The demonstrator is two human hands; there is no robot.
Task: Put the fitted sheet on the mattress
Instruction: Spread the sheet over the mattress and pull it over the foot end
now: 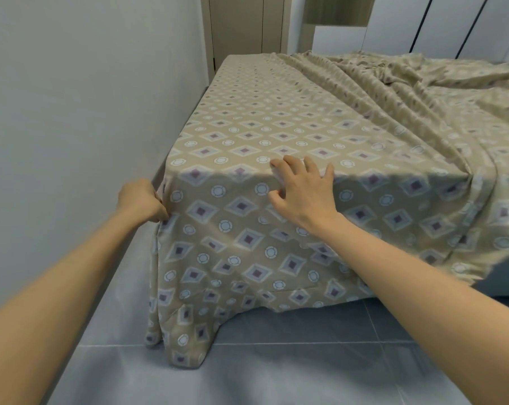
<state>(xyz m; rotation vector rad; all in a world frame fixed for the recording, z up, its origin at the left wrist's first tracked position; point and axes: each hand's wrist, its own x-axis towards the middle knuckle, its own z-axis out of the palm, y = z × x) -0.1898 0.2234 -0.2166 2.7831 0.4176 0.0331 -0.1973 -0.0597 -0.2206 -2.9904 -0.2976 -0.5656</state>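
A beige fitted sheet (265, 118) patterned with purple diamonds and pale circles lies over the mattress, which it hides almost wholly. It is smooth on the left half and bunched in folds on the right half. Its near edge hangs down the foot of the bed to the floor. My left hand (143, 201) grips the sheet at the near left corner, beside the wall. With fingers spread, my right hand (303, 190) presses flat on the sheet at the top edge of the bed's near end.
A white wall (72, 112) runs close along the bed's left side. Grey floor tiles (276, 369) lie in front. A beige door (241, 24) and white wardrobe panels (423, 21) stand beyond the bed. The grey bed base (507, 276) shows at right.
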